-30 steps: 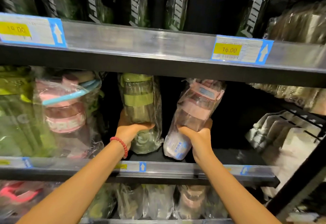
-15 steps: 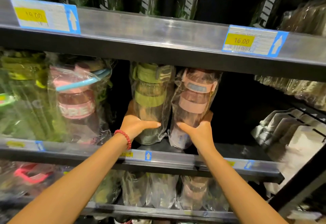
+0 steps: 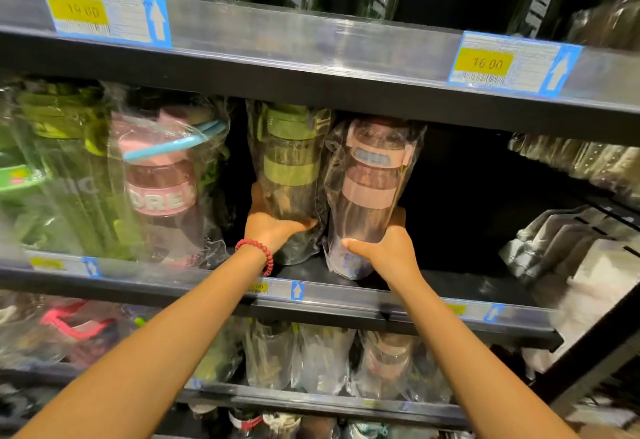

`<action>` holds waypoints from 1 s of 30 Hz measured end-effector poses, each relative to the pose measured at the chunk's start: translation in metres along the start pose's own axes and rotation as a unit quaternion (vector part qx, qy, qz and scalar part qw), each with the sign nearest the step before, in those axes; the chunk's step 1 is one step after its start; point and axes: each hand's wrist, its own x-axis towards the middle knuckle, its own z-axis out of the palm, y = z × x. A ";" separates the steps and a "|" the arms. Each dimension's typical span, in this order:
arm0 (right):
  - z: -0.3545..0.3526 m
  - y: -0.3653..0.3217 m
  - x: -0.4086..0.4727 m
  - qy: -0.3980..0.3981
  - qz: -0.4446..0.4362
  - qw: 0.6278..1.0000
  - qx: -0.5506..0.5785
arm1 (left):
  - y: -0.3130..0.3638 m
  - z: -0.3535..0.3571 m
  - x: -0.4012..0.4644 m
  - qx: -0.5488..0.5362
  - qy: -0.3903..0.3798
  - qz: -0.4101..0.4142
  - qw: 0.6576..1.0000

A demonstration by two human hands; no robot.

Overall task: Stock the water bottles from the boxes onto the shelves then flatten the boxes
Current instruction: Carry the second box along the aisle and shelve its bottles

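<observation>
Within curled fingers (image 3: 363,246): pink-lidded bottle (image 3: 372,196), upright.

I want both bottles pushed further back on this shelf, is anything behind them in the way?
Nothing visible. The left hand grips the green bottle and the right hand the pink bottle; behind them the shelf is dark.

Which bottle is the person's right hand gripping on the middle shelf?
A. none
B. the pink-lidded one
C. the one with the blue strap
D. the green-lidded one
B: the right hand curls around the base of the bagged pink-lidded bottle, while the left hand holds the green-lidded bottle beside it.
</observation>
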 end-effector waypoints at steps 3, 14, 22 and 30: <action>0.008 -0.003 0.007 -0.007 0.019 1.000 -0.010 | -0.002 -0.002 0.006 -0.016 0.010 0.048 0.999; 0.042 -0.020 0.037 0.007 0.018 1.000 0.021 | -0.005 -0.007 0.037 0.044 0.041 0.123 0.991; 0.050 -0.021 0.043 0.036 0.005 0.999 0.038 | -0.013 -0.006 0.048 0.014 0.057 0.135 0.989; 0.045 -0.015 0.036 0.006 0.026 0.997 0.072 | -0.010 -0.010 0.039 0.013 0.036 0.109 0.993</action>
